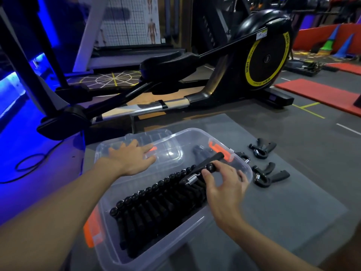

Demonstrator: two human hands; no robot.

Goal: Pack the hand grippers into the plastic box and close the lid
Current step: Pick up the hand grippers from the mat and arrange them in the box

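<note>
A clear plastic box (197, 227) with orange latches stands on a grey mat. A row of several black hand grippers (156, 200) lies packed inside it. My right hand (224, 184) pinches one black hand gripper (207, 163) with a silver spring above the row's far end. My left hand (132, 157) rests flat with spread fingers on the clear lid (166, 141), which lies by the box's far left side. Loose hand grippers lie on the mat to the right: one (261, 149) farther away, one (269, 176) closer, and another (243, 156) against the box wall.
A black elliptical trainer (195, 75) with a yellow-ringed flywheel stands just behind the grey mat (293, 192). A black cable (29, 163) loops on the blue-lit floor at left. Red mats (322, 94) and cones lie far right.
</note>
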